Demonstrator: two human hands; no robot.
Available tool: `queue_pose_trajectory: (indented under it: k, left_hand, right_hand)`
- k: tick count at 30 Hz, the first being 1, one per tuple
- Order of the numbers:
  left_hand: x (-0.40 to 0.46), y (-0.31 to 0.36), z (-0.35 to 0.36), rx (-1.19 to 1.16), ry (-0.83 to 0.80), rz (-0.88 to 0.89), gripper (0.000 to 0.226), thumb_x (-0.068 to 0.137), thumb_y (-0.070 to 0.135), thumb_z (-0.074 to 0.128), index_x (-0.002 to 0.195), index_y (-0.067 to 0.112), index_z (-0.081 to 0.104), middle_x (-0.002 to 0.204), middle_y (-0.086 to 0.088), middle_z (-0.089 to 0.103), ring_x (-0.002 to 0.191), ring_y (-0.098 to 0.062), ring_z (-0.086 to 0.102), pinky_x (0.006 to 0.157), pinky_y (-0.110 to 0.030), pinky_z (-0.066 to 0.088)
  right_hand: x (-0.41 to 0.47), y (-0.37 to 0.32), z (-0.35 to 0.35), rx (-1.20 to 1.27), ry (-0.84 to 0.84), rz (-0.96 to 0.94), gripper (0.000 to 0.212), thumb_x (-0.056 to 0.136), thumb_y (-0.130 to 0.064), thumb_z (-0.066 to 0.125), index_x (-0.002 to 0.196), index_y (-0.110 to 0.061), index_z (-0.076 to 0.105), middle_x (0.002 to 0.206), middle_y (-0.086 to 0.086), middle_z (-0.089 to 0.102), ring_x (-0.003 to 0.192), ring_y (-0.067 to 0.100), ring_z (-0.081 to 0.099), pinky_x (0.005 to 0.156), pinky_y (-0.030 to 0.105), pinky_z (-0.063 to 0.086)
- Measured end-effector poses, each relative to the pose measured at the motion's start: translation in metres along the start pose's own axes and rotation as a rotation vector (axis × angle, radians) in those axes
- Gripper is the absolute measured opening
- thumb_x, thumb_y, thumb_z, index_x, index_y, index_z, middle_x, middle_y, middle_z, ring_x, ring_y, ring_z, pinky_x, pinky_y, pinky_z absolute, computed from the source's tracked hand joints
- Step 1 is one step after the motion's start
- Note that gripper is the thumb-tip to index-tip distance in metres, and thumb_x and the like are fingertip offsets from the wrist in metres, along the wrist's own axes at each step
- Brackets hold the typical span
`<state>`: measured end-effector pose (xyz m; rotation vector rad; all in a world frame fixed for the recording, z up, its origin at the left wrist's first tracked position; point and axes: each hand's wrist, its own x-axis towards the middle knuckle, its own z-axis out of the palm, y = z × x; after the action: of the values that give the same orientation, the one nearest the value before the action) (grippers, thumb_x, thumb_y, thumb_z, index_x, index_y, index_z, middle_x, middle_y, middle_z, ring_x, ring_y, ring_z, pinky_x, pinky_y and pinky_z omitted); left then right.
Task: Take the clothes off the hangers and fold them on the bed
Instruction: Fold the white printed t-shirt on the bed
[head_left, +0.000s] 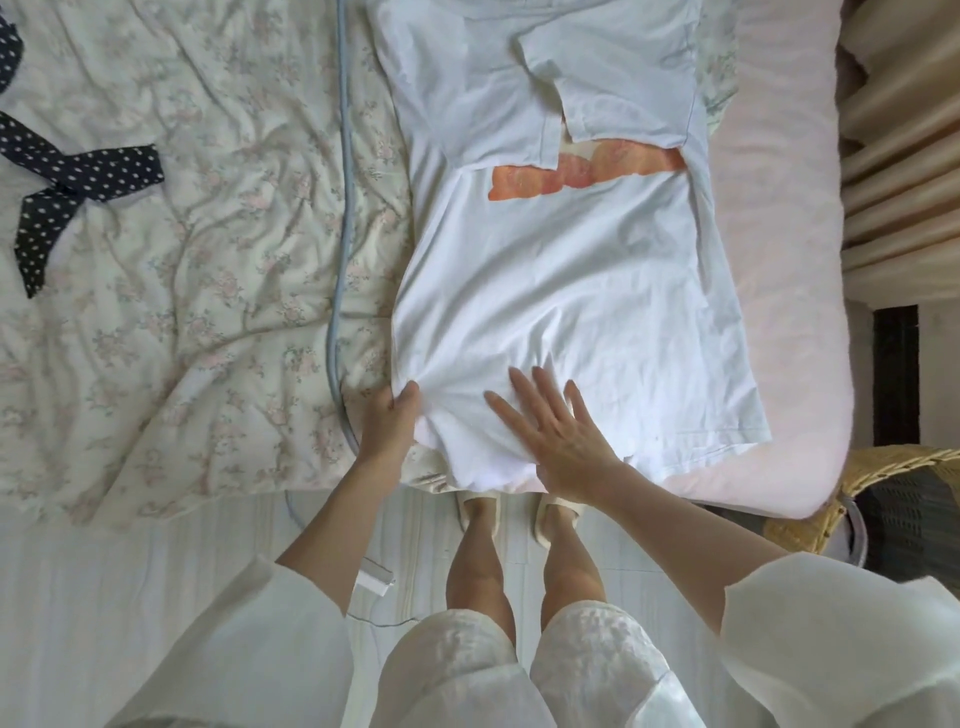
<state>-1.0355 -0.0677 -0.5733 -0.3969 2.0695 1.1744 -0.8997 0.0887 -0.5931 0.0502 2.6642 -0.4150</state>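
Observation:
A white T-shirt (566, 280) with an orange print lies flat on the bed (789, 312), its two sleeves folded in over the chest. My left hand (387, 426) grips the shirt's near left edge at the hem, bunching the cloth. With fingers spread straight, my right hand (556, 431) presses flat on the shirt's lower part near the hem. No hanger shows in the view.
A floral quilt (171, 260) covers the bed's left side, with a navy polka-dot garment (62, 182) on it. A pale blue cord (340, 208) runs down beside the shirt. A wicker basket (883, 499) stands at right, curtains (904, 156) above it.

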Motion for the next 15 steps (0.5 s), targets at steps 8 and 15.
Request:
queue_pose_trajectory:
  k: [8,15]
  left_hand:
    - [-0.020,-0.004,0.009,0.276,0.138,0.254,0.053,0.090,0.039,0.058,0.126,0.005,0.039,0.118,-0.008,0.052,0.106,-0.026,0.054,0.083,-0.034,0.044]
    - [-0.031,-0.042,0.003,0.867,0.163,0.777,0.081,0.068,0.064,0.058,0.129,0.013,0.041,0.140,-0.015,0.034,0.130,-0.033,0.033,0.099,-0.052,0.040]
  right_hand:
    - [0.006,0.002,-0.011,0.309,0.164,0.024,0.071,0.063,-0.027,0.032,0.129,-0.014,0.057,0.128,0.011,0.058,0.124,0.037,0.050,0.098,0.049,0.045]
    - [0.011,0.007,-0.022,0.690,0.147,0.187,0.058,0.074,-0.030,0.034,0.121,-0.010,0.060,0.129,0.005,0.057,0.130,0.022,0.041,0.110,0.030,0.032]
